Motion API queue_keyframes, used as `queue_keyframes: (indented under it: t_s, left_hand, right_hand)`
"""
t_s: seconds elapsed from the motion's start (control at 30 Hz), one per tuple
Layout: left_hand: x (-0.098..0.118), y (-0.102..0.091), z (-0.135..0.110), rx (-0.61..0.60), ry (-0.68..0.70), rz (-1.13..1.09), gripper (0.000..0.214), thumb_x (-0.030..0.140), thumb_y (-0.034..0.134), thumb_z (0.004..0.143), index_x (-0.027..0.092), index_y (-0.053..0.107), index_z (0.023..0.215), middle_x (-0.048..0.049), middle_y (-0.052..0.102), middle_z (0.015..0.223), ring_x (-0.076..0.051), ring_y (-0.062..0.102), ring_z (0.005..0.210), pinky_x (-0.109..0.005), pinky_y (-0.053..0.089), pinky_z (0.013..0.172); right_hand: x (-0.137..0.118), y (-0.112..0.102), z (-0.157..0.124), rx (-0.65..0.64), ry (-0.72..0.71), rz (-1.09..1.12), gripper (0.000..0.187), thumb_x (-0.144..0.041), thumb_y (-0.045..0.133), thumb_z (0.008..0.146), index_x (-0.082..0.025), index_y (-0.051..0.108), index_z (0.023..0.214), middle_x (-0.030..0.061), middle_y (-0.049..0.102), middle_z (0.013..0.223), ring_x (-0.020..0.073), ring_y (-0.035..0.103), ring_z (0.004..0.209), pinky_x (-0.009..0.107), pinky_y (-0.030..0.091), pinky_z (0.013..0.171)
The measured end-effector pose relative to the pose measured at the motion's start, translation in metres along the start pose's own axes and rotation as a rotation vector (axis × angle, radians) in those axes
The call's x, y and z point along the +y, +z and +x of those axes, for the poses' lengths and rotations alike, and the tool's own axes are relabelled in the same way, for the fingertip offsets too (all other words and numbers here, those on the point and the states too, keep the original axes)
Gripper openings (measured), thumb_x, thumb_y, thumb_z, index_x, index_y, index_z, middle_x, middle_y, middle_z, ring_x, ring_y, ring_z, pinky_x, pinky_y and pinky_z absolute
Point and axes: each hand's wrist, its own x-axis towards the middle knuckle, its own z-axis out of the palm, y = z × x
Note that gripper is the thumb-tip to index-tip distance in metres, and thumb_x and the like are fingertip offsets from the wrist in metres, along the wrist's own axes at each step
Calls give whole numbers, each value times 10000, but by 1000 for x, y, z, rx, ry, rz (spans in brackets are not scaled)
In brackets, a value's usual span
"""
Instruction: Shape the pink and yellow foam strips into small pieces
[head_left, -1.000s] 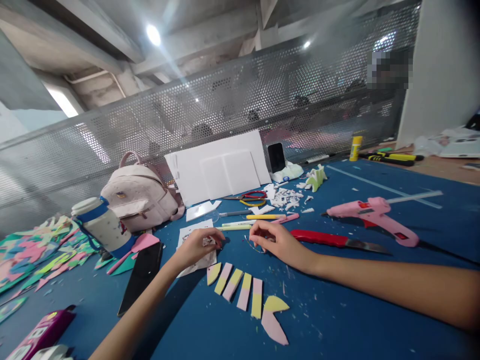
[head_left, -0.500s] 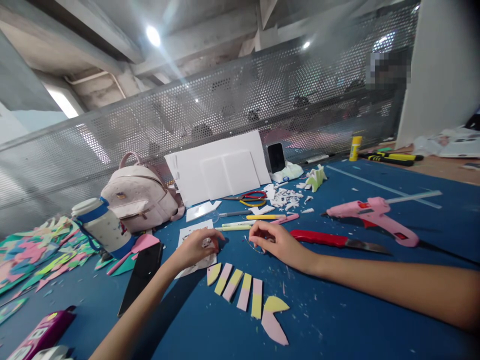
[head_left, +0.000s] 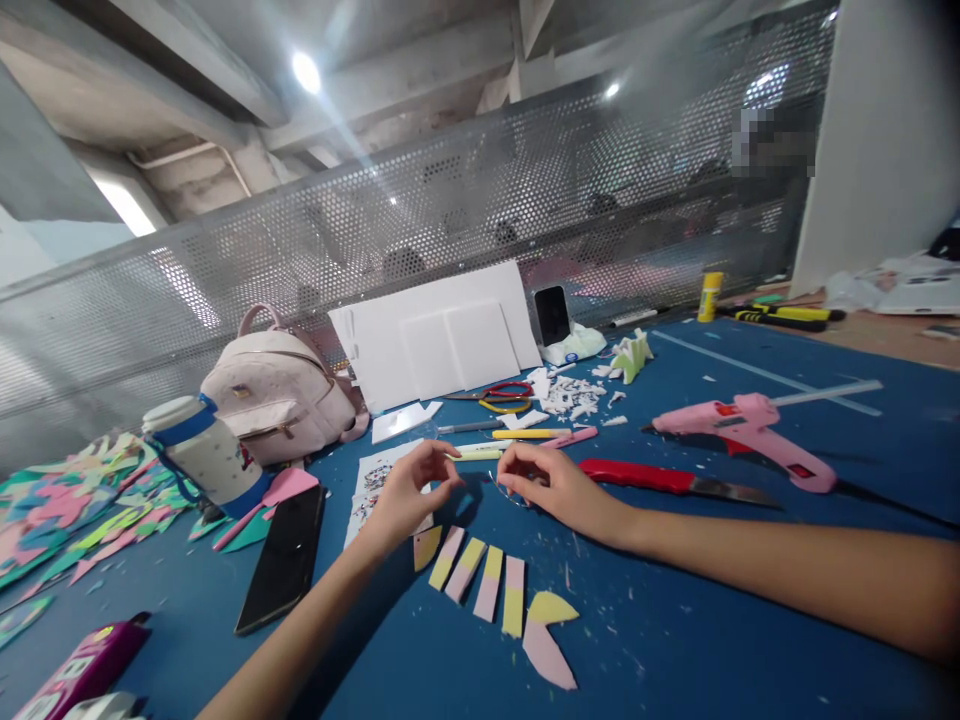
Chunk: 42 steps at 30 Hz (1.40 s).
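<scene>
The scene is viewed from the person's head, forward and down; the blue tabletop (head_left: 675, 620) is seen from close above, with the left hand (head_left: 409, 490) and right hand (head_left: 559, 490) framed centrally; the perforated screen (head_left: 450, 215) and ceiling (head_left: 420, 60) are taken in beyond.

On the table (head_left: 675, 640), cut pieces (head_left: 489, 582) are laid nearer than the left hand (head_left: 409, 490) and right hand (head_left: 559, 490); a knife (head_left: 645, 478) and glue gun (head_left: 761, 430) are placed rightward, and a bottle (head_left: 214, 455) is stood leftward, before a backpack (head_left: 277, 385)
</scene>
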Motion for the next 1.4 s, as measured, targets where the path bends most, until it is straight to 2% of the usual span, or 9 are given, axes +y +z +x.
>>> queue_keyframes:
  t_s: [0.1,0.2,0.43,0.63,0.83,1.4]
  left_hand:
    - [9,18,-3,43,7,-82,201,145,603,852,187,561,1045,-2,603,796,-135,611,743,-276,508,738]
    - [16,26,-7,79,19,-124,209,135,627,843,180,594,1044,-8,607,798,-137,601,750,-279,508,749]
    - [20,26,-10,161,39,-147,209,136,666,824,186,623,1022,-19,627,834,-154,611,789,-290,508,771]
    - [24,30,-14,180,80,-130,221,109,681,819,190,626,1018,-23,622,861,-160,612,802,-280,501,755]
    - [21,34,-14,184,123,-108,202,77,652,838,199,645,999,-25,607,884,-161,609,816,-279,496,756]
    - [17,45,-20,239,90,-51,216,85,644,849,220,648,1018,-29,637,898,-169,617,801,-286,512,735]
  right_hand:
    - [-4,0,-1,-4,-38,-57,119,-275,572,933,-182,611,869,4,599,792,138,528,684,242,394,580]
    - [-7,0,-2,-8,-52,-92,111,-264,572,928,-179,620,875,6,599,803,134,502,671,243,376,573]
    - [-9,0,-3,20,-82,-118,93,-231,576,913,-182,607,841,-9,564,751,127,463,645,240,352,570]
    - [-5,0,-4,13,-74,-120,101,-253,585,915,-180,612,850,-14,567,756,113,419,597,240,322,548]
    - [-6,-1,-4,8,-76,-115,98,-252,596,916,-181,637,862,-7,604,794,113,440,616,237,327,556]
    - [-1,-1,-2,18,0,-100,65,-221,608,894,-189,622,839,-14,574,750,116,436,605,237,318,533]
